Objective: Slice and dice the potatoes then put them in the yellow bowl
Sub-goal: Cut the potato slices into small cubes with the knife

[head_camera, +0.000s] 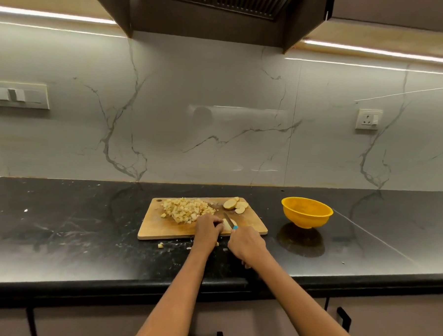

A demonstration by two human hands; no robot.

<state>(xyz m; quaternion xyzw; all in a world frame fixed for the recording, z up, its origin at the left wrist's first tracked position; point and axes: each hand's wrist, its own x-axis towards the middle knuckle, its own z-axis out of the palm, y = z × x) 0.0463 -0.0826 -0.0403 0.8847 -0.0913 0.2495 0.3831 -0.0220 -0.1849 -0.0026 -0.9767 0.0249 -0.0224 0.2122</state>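
A wooden cutting board lies on the black counter. On its far left sits a pile of diced potato; at its far right lie several potato slices. My left hand holds down a potato piece near the board's front edge, fingers curled over it. My right hand grips a knife with a blue handle, its blade resting on that piece. The yellow bowl stands to the right of the board, with nothing visible inside.
A few potato bits lie on the counter in front of the board. The marble backsplash rises behind, with a socket at right and a switch panel at left. Drawer handles show below the counter edge.
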